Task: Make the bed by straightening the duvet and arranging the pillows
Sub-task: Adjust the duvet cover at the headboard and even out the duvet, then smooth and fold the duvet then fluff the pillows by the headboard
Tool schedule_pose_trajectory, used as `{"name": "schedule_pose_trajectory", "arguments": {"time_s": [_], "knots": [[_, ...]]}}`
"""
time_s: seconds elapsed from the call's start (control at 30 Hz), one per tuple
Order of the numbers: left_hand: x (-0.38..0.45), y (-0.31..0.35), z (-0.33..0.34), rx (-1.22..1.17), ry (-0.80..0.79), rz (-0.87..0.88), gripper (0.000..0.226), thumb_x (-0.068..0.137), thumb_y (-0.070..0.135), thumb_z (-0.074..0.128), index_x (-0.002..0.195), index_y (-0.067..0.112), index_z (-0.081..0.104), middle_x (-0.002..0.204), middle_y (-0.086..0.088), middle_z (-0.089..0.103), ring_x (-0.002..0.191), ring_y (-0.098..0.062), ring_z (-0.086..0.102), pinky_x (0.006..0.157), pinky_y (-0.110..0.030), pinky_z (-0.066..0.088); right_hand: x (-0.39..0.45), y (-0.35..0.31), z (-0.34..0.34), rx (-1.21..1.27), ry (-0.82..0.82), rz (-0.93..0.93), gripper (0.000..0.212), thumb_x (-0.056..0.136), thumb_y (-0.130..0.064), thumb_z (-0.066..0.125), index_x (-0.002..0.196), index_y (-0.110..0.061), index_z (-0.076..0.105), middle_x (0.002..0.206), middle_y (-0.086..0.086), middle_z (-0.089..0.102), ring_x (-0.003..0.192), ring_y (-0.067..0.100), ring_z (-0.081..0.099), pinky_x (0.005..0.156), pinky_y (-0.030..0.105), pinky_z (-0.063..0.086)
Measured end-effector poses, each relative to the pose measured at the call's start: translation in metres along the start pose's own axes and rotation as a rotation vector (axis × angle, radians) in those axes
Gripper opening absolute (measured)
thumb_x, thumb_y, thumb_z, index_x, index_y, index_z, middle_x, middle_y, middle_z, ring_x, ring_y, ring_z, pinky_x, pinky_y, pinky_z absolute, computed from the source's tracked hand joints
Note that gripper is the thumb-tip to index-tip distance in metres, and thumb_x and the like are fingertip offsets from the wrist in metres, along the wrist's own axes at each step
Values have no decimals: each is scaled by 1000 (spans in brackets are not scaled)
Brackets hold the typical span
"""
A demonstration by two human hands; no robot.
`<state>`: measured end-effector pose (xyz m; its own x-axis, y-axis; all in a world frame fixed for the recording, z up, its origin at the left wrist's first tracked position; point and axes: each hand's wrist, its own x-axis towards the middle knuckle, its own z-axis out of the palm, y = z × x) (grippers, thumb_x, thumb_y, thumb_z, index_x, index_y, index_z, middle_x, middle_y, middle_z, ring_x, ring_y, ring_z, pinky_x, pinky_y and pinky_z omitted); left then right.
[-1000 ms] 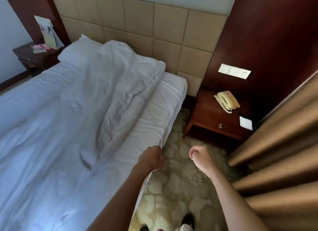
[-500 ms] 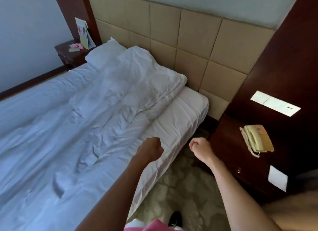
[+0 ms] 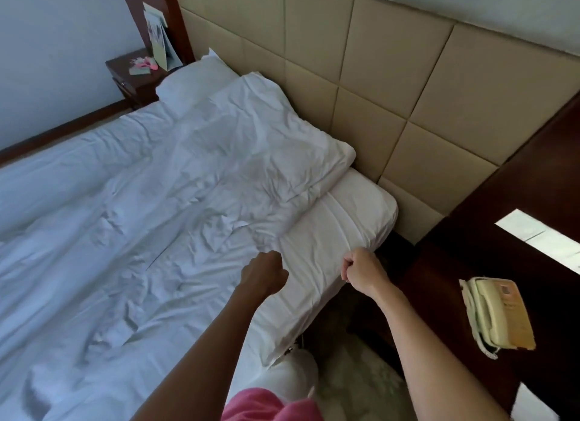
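— Bedding? 
— White duvet lies creased across the bed; one pillow sits at the headboard's far end. Bare sheet shows along the near edge.

— Hands? 
— Left hand fisted over the duvet, right hand fisted at the sheet's edge; whether either grips cloth cannot be told.

— Elsewhere? 
— Phone on the right nightstand.

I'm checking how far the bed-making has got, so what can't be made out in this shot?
Head view only:
- Pillows: one pillow shows at the far corner; the duvet could hide any others.
- Foot of the bed: cut off by the left and bottom edges.
- Left hand: seen from behind, its own knuckles hide any grip.
- Right hand: fisted; any cloth in it is hidden.
- Standing card: print too small.
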<state>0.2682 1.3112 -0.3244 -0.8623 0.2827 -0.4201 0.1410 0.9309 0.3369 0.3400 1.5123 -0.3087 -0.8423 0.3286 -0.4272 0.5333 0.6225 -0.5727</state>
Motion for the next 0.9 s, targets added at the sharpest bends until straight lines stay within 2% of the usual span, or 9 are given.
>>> {"name": "schedule_pose_trajectory", "arguments": {"time_s": [0.2, 0.3, 0.4, 0.57, 0.67, 0.8, 0.9], "knots": [[100, 79, -15, -28, -76, 112, 22, 90, 21, 52, 106, 10, 61, 112, -7, 62, 102, -28, 60, 82, -36, 43, 86, 16, -85, -50, 37, 105, 37, 75, 11, 36, 60, -8, 63, 71, 9, 67, 75, 24, 65, 78, 41, 58], [139, 101, -41, -29, -31, 123, 23, 92, 24, 51, 110, 12, 60, 115, -7, 61, 104, -29, 59, 81, -35, 44, 134, 13, -128, -105, 100, 100, 39, 73, 11, 36, 55, -11, 62, 68, 7, 67, 74, 24, 64, 67, 33, 54], [171, 101, -62, -59, 13, 59, 23, 92, 24, 52, 109, 13, 61, 114, -8, 61, 105, -30, 60, 86, -38, 47, 183, -1, -145, -142, 84, 67, 40, 71, 11, 38, 52, -15, 61, 67, 5, 67, 73, 22, 63, 60, 27, 48], [215, 71, -65, -96, 13, -136, 19, 93, 24, 50, 105, 14, 61, 105, -5, 62, 98, -27, 61, 82, -35, 48, 283, -24, -117, -132, -92, 12, 31, 80, 3, 40, 66, -14, 62, 80, 5, 66, 75, 21, 61, 60, 27, 45], [237, 55, -58, -90, 0, -244, 18, 92, 19, 48, 101, 11, 61, 100, -6, 63, 94, -28, 61, 77, -34, 46, 344, -34, -86, -122, -205, -49, 26, 87, -7, 45, 72, -17, 64, 87, 4, 66, 82, 21, 62, 71, 33, 52], [280, 51, -54, -110, -10, -332, 17, 90, 18, 48, 99, 10, 60, 97, -7, 64, 90, -28, 62, 75, -34, 47, 418, -48, -52, -102, -282, -122, 12, 91, -14, 53, 92, -10, 64, 86, 1, 61, 90, 25, 60, 72, 28, 45], [319, 57, -51, -129, -15, -364, 15, 89, 16, 49, 97, 9, 59, 96, -8, 65, 87, -29, 63, 75, -35, 49, 476, -48, -42, -57, -282, -71, 25, 89, -14, 57, 113, -8, 59, 111, 10, 61, 100, 27, 58, 77, 25, 39]]}}
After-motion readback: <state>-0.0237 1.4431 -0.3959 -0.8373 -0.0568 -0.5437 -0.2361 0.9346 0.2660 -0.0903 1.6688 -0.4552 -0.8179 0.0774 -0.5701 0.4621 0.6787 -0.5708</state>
